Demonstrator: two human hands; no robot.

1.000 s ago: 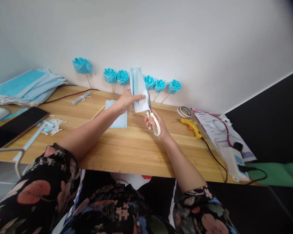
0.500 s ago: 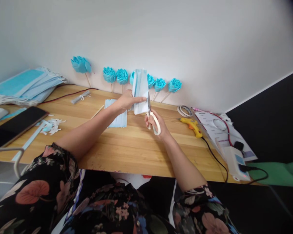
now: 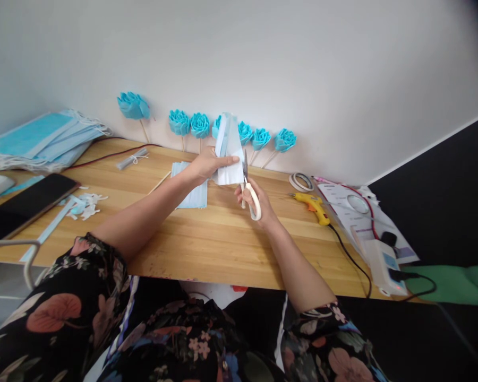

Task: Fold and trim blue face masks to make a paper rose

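My left hand (image 3: 211, 163) pinches a pale blue and white piece of face mask (image 3: 230, 140) upright above the table, its thumb across the front. Scissors (image 3: 253, 200) with cream handles are gripped in my right hand (image 3: 261, 204), fingers through the loops. Their blades point up along the right edge of the mask piece; whether they touch it I cannot tell. Under my left wrist lies a flat stack of light blue mask pieces (image 3: 195, 196). Behind the held piece, several blue rose-shaped flowers (image 3: 199, 126) on thin sticks lean against the wall, one partly hidden.
On the left are a pile of face masks (image 3: 35, 140), a black phone (image 3: 24, 204) and white and blue scraps (image 3: 85, 205). To the right lie a tape roll (image 3: 301, 182), a yellow glue gun (image 3: 313, 207) with its cord, papers (image 3: 342, 199) and a white power strip (image 3: 384, 268).
The mask piece's upper part now looks narrower and slanted on its right side. The scissors have shifted slightly, their blades now showing clear of the piece's edge. My left hand keeps its hold.
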